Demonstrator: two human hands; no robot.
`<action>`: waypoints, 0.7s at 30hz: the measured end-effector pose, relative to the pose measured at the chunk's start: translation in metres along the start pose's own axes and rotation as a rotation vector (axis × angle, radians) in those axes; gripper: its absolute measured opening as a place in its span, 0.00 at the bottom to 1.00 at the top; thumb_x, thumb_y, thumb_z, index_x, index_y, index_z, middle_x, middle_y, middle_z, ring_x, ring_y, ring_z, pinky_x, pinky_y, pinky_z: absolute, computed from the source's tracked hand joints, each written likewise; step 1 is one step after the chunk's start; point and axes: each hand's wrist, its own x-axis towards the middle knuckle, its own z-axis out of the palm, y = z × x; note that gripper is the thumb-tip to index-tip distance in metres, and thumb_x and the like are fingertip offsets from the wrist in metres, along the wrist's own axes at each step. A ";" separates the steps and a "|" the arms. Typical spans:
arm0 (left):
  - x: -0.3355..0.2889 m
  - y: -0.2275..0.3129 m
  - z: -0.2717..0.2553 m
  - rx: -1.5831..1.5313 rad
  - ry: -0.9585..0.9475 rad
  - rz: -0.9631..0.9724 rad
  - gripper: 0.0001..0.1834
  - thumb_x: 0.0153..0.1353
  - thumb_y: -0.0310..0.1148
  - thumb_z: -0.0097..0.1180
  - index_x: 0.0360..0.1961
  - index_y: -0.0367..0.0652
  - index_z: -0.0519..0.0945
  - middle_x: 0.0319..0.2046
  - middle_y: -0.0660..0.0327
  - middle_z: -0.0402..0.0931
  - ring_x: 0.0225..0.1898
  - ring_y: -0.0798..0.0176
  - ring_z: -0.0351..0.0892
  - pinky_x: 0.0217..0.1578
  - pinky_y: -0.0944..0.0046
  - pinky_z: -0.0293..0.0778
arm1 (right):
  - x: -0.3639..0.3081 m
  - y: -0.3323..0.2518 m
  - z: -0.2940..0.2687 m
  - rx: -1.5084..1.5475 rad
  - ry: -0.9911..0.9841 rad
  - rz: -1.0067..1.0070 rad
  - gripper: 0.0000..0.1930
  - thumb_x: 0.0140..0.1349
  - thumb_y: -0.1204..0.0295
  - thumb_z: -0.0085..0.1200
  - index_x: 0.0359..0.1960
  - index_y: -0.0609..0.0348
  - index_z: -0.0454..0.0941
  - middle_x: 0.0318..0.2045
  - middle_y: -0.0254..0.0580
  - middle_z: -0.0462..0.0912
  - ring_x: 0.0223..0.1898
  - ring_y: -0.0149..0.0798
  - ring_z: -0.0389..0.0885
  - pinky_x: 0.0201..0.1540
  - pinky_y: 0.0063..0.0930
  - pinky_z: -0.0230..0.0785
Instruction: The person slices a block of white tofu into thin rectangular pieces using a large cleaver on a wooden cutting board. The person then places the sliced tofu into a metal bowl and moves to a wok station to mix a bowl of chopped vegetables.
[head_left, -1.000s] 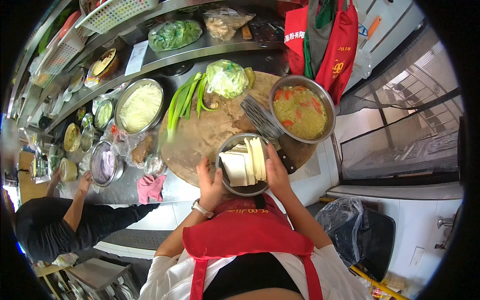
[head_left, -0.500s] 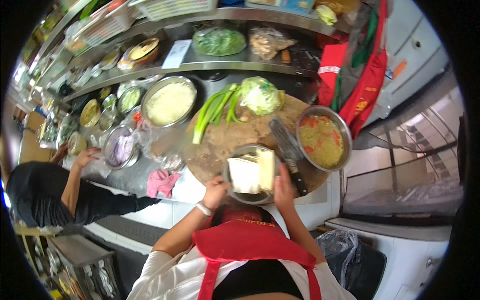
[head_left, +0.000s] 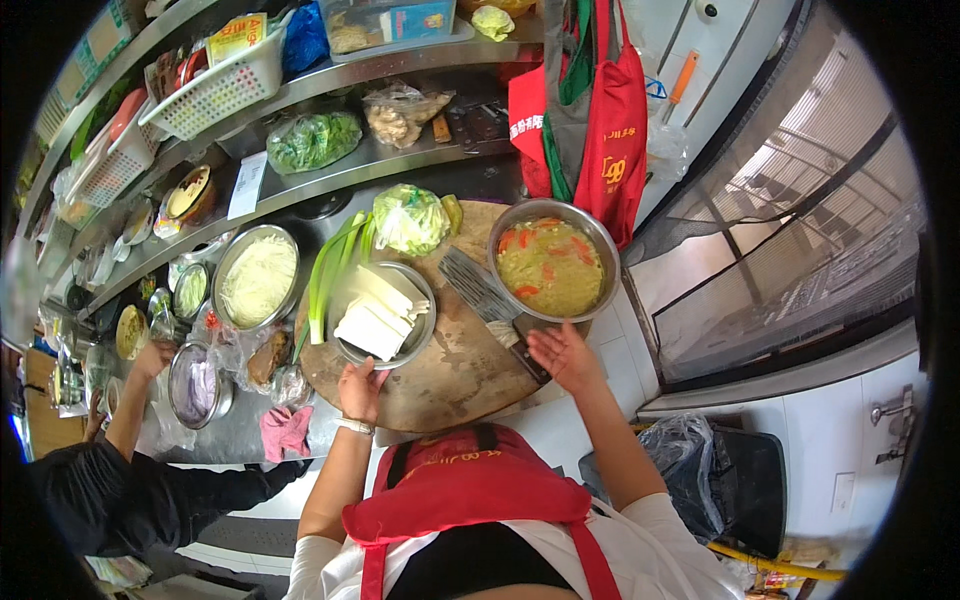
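Observation:
A metal bowl [head_left: 428, 335] of white tofu slabs [head_left: 376, 318] stands on the round wooden chopping board [head_left: 440, 385]. My left hand [head_left: 360, 392] grips the near rim of this bowl. My right hand [head_left: 565, 357] is open and holds nothing, its fingers spread just below a metal basin [head_left: 500, 222] of yellowish soup with red pieces [head_left: 553, 262]. Beside that hand lies a cleaver [head_left: 478, 292], its dark handle pointing toward me. Green onions [head_left: 335, 270] lie left of the tofu bowl, partly behind it. A leafy cabbage [head_left: 411, 220] sits behind the bowl.
At left are a bowl of pale shreds [head_left: 260, 275], a bowl of purplish contents [head_left: 197, 383] and a pink cloth [head_left: 285, 432]. Another person's hand [head_left: 153, 358] reaches there. Steel shelves [head_left: 400, 150] cross the back. Red aprons [head_left: 610, 130] hang at right, above a bin [head_left: 750, 480].
The tofu bowl has moved left and farther back on the board, beside the green onions. My right hand has let go of it and opened near the soup basin. The view has shifted right.

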 end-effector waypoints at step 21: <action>-0.169 -0.014 0.058 -0.071 -0.295 -0.245 0.19 0.62 0.43 0.49 0.49 0.42 0.71 0.51 0.51 0.71 0.54 0.50 0.69 0.52 0.50 0.69 | -0.077 -0.073 0.071 -0.750 -0.133 -0.061 0.19 0.53 0.73 0.45 0.47 0.69 0.66 0.35 0.48 0.77 0.26 0.40 0.79 0.21 0.29 0.74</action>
